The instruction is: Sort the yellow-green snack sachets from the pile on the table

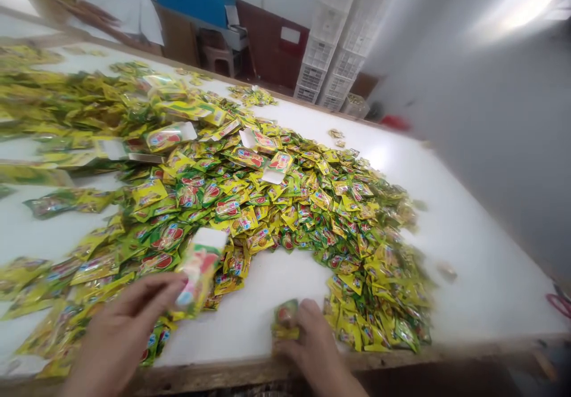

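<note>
Wooden front edge of the tabletop (250,376) is running along the bottom of the frame, and both hands are reaching in over it. Left hand (120,331) is lying low at lower left, palm down, fingers stretched toward the centre; its fingertips (172,287) are touching the lower edge of an upright white-topped sachet strip (200,269). Its grip is blurred, so I cannot tell whether it is closed on the strip or only touching it. Right hand (307,340) is resting at bottom centre, fingers curled, its grip closed around a small bunch of yellow-green sachets (285,319).

Large heap of foil sachets (267,206) is spreading across the middle and left of the white tabletop, curving around a bare patch just above the right hand. Loose sachets (446,272) are lying apart at right. Sachets are carrying a red oval logo on yellow and green, but motion blur is making all lettering unreadable.

Stacked white plastic crates (334,46) are standing beyond the far edge. At upper left, a co-worker in a white garment (129,16) is cut off by the frame. Red loop (557,305) at the right edge is partly cut off and hard to identify.
</note>
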Available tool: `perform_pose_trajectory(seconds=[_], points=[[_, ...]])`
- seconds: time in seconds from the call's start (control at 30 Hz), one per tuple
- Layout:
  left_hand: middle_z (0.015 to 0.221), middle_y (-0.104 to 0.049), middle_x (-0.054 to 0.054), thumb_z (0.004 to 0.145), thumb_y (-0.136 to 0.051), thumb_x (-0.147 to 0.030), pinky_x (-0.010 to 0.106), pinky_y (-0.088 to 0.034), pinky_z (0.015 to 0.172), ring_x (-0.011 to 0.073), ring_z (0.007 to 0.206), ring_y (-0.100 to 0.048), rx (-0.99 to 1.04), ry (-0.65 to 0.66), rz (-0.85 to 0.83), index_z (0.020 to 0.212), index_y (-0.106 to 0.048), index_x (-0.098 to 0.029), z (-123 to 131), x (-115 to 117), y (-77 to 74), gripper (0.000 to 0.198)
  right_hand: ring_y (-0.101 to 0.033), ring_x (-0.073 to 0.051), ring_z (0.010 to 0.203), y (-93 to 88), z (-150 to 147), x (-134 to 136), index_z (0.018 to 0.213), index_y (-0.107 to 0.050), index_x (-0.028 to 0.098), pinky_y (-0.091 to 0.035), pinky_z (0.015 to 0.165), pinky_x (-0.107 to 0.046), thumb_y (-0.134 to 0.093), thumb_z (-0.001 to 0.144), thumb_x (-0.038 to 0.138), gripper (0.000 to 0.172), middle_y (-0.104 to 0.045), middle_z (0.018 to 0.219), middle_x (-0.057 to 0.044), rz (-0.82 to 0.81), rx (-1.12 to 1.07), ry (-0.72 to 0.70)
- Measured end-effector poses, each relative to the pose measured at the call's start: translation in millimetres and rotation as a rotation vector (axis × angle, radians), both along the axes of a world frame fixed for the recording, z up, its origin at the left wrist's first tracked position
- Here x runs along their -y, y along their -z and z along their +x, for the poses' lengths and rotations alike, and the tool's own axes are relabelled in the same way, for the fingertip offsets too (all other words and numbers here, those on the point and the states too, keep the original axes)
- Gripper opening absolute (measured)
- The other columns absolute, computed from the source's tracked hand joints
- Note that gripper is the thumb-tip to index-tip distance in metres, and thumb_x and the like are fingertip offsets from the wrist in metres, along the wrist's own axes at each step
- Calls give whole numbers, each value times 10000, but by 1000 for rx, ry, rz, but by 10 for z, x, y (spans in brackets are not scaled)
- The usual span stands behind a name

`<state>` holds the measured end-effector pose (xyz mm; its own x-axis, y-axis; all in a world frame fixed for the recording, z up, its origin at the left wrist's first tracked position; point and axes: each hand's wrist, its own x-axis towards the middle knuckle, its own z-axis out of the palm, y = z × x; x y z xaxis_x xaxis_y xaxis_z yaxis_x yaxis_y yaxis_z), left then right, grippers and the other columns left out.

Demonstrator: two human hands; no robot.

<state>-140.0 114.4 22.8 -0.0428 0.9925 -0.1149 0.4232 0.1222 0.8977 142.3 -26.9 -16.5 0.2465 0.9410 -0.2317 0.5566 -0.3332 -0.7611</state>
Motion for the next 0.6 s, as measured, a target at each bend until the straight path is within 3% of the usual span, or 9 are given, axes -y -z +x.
perform_pose_trajectory(seconds=[0.07, 0.17, 0.27, 0.33, 0.43, 0.5, 0.6], points=[[996, -736, 43, 724, -720, -512, 289, -567, 787, 244, 923, -684, 99, 147, -74, 1026, -673, -220, 197, 240, 120, 422, -444, -127, 628, -5, 126, -8, 678, -543, 195, -304, 557, -226, -855, 568, 150, 333, -473, 657, 64, -71, -171, 39], [1133, -695, 49, 790, -686, -434, 315, -518, 934, 241, 1098, -632, 194, 294, -144, 1314, -500, -270, 376, 452, 306, 579, -326, -102, 542, -11, 260, -85, 652, -479, 200, -216, 498, -225, -797, 637, 172, 319, -328, 558, 96, -77, -301, 99], [1203, -662, 55, 826, -648, -414, 327, -458, 1017, 240, 1172, -590, 150, 373, -161, 1225, -560, -267, 441, 533, 415, 435, -316, -100, 550, -6, 232, -188, 633, -435, 202, -220, 509, -226, -760, 650, 147, 330, -326, 567, 94, -18, -182, 95], [1107, -684, 53, 821, -653, -408, 304, -486, 966, 235, 1095, -627, 146, 384, -155, 1038, -611, -239, 461, 557, 426, 278, -362, -110, 562, 12, 158, -223, 704, -486, 206, -247, 529, -229, -765, 643, 150, 291, -381, 582, 91, -18, -48, 103], [892, -690, 12, 808, -669, -398, 254, -533, 825, 201, 904, -674, 214, 317, -125, 901, -560, -233, 479, 595, 395, 219, -471, -150, 640, 68, 66, -200, 917, -561, 209, -318, 593, -246, -771, 653, 181, 338, -504, 686, 55, -3, 99, 131], [959, -711, 15, 817, -660, -405, 260, -543, 819, 203, 931, -682, 285, 286, -162, 975, -555, -243, 478, 617, 384, 249, -517, -178, 726, 111, 37, -155, 907, -579, 201, -356, 649, -264, -766, 655, 182, 314, -554, 785, 14, 51, 155, 94], [1234, -679, 54, 819, -652, -434, 349, -486, 997, 250, 1158, -618, 306, 293, -238, 1174, -579, -246, 451, 622, 412, 408, -531, -176, 730, 111, 18, -111, 758, -554, 196, -372, 648, -262, -704, 712, 171, 159, -565, 782, 2, 135, 137, 15]])
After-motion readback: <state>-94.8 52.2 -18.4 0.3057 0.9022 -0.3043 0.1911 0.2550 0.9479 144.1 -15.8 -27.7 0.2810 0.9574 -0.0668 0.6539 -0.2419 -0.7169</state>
